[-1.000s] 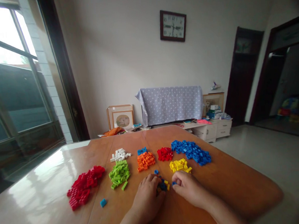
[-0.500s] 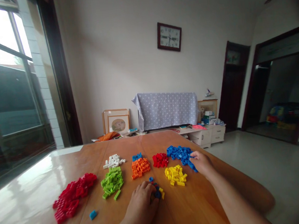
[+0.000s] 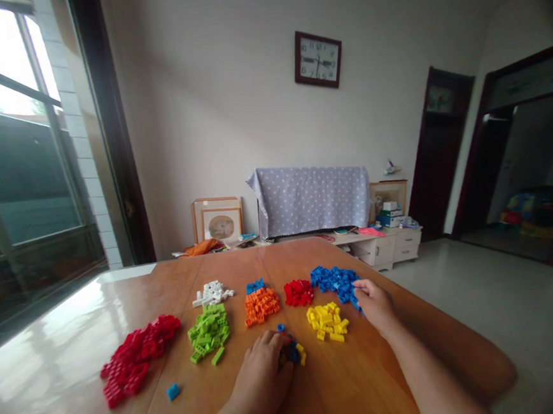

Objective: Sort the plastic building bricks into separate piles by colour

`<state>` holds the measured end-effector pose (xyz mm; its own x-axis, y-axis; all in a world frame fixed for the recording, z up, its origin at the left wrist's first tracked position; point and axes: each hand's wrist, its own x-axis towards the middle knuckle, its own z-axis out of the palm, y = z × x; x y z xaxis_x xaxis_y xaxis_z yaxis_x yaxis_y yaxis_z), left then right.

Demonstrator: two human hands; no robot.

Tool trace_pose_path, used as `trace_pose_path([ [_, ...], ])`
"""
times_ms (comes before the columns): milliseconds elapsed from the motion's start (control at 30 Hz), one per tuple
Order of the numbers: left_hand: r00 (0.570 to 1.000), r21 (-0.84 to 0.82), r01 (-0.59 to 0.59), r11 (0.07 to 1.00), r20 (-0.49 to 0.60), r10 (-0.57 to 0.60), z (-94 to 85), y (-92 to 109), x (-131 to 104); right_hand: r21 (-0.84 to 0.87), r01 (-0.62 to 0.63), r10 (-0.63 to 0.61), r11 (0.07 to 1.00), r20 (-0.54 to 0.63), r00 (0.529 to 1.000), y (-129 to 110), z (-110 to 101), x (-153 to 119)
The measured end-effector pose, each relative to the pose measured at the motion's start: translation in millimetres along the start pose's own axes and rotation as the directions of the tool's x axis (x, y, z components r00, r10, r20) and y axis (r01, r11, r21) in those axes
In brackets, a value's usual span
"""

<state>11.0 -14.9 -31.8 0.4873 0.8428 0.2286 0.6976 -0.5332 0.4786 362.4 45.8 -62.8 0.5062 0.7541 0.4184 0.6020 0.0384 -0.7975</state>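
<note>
Left hand (image 3: 261,369) curled over mixed bricks (image 3: 294,352); right hand (image 3: 376,304) bunched its fingers at the blue pile (image 3: 334,278), both grips unclear! That pile slanted rightward, nearer.

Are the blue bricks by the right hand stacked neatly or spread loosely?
Spread loosely: the blue bricks lie jumbled; the right hand hides some.

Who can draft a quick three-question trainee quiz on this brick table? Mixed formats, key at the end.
1. Which hand is at the large pile of blue plastic bricks?
2. True or false: the left hand is at the pile of white plastic bricks.
3. Fill in: a small cluster of ____ plastic bricks sits on the far side of the pile of orange plastic bricks.

Key:
1. The right hand.
2. False; the left hand is at a small heap of dark blue and yellow plastic pieces.
3. Blue.
</note>
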Motion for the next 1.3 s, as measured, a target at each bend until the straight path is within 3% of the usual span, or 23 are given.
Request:
trace_pose_path([
  [200, 0.998, 0.073, 0.027, 0.997, -0.055, -0.023, -1.9, 7.4, -3.2, 0.02, 0.114, -0.115, 0.993, 0.059, 0.992, -20.8, 6.5, -12.1],
  [367, 0.993, 0.159, 0.116, 0.98, -0.037, -0.111, 4.9, 10.8, -1.9, 0.052, 0.273, -0.277, 0.961, 0.101, 0.955, -61.0, 4.4, -36.4],
  [500, 0.993, 0.164, 0.12, 0.979, -0.014, -0.12, 9.6, 8.6, 1.6, 0.165, 0.407, -0.438, 0.898, 0.25, 0.864, -105.0, 12.9, -72.7],
  [667, 0.996, 0.153, 0.084, 0.985, -0.014, -0.083, 2.4, 6.0, -0.3, 0.237, 0.467, -0.52, 0.852, 0.484, 0.704, -142.6, 40.9, -111.5],
  [767, 0.991, 0.185, 0.136, 0.973, -0.012, -0.136, -4.0, 5.4, -7.6, 0.218, 0.49, -0.518, 0.844, 0.57, 0.638, -149.2, 57.7, -118.3],
  [967, 0.973, 0.196, 0.194, 0.961, 0.085, -0.214, -7.8, 4.8, -21.2, 0.17, 0.545, -0.514, 0.821, 0.635, 0.577, -142.7, 76.7, -120.6],
  [1067, 0.982, 0.163, 0.15, 0.975, 0.088, -0.166, -3.7, 3.9, -20.9, 0.127, 0.528, -0.469, 0.839, 0.661, 0.586, -138.7, 74.1, -123.8],
  [1300, 0.999, 0.057, -0.044, 0.997, -0.015, 0.045, 16.4, -0.1, -5.3, 0.178, 0.409, -0.427, 0.895, 0.604, 0.672, -122.9, 58.5, -132.8],
])
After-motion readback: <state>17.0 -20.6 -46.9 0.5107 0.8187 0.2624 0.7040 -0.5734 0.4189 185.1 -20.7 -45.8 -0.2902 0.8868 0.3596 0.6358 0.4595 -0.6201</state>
